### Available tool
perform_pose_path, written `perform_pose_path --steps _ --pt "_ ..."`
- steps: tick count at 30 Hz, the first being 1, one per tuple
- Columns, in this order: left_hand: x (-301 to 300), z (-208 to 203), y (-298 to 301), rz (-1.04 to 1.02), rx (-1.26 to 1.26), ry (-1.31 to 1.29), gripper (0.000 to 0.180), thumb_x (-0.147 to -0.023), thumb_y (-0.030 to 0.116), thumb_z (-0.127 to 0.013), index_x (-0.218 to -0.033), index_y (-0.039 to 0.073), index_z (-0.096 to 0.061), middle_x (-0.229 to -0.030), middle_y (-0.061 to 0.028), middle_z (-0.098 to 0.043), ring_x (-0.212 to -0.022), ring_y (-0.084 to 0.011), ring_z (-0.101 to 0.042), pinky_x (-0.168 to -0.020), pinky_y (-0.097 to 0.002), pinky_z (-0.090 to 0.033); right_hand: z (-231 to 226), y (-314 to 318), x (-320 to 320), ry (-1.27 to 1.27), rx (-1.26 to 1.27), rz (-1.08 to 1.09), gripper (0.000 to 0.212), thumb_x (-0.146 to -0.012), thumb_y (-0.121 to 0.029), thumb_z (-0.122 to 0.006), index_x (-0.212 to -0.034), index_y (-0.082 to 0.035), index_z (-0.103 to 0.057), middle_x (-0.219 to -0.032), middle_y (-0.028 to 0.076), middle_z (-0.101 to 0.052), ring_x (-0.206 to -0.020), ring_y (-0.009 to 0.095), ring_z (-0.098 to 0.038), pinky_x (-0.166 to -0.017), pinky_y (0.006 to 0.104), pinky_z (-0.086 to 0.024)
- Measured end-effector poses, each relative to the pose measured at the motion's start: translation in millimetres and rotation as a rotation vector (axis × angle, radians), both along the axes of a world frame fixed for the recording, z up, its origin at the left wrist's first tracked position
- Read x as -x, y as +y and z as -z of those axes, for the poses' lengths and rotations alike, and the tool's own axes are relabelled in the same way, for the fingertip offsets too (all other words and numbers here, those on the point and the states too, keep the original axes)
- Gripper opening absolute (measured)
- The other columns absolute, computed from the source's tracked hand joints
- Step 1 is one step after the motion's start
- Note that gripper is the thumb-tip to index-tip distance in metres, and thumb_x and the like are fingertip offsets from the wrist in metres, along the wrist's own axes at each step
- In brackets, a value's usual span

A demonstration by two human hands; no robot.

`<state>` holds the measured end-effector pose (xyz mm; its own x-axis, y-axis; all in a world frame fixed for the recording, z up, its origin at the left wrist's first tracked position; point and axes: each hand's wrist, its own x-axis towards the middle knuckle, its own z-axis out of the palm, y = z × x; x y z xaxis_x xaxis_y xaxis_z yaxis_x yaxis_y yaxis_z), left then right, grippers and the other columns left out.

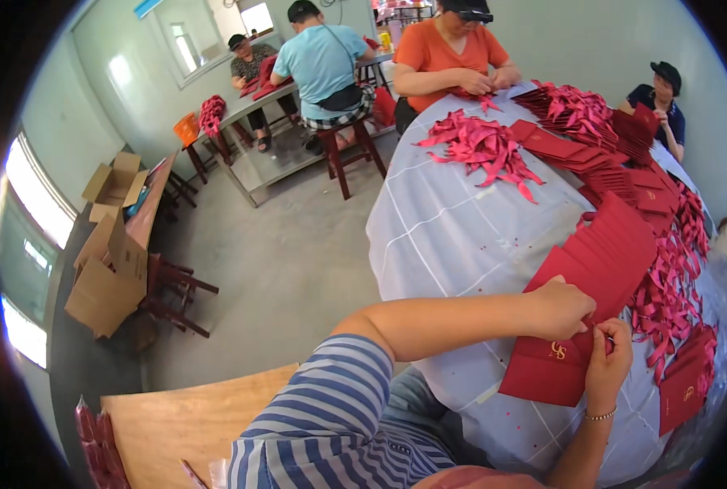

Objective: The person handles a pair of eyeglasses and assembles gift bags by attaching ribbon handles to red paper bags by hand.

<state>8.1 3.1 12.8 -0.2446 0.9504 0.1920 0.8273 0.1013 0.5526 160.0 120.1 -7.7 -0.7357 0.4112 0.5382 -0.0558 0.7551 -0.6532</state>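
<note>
The left hand (560, 310) and right hand (610, 359) seemingly pinch the bag (542, 371), likely light, stiffish, best steadied beside the grip.

ahead and left of the left hand (560, 311), white tablecloth (441, 244) lies open. fanned red pieces (604, 248) obstruct straight ahead; pink ribbons (663, 297) obstruct right of the right hand (609, 363).

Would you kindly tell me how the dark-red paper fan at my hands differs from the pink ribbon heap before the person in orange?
The dark-red paper fan has broad, straight-edged pieces; the pink ribbon heap has narrow, twisting strips. The fan overlaps in an orderly row; the heap lies tangled. The fan is deeper red, the heap pinker. Both rest on the white-covered table.
</note>
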Motion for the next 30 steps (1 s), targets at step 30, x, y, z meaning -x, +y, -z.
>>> perform_pose_path --steps 30 --pt "9 39 6 -0.026 -0.233 -0.189 0.015 -0.075 0.019 -0.072 -0.083 0.006 -0.069 -0.08 -0.0105 -0.069 -0.082 -0.0298 -0.066 -0.081 -0.0423 -0.047 3 -4 7 -0.065 -0.338 0.037 0.007 -0.087 0.004 -0.06 -0.092 0.001 -0.058 -0.094 0.013 -0.058 -0.089 0.028 -0.056 -0.081 0.0362 -0.045"
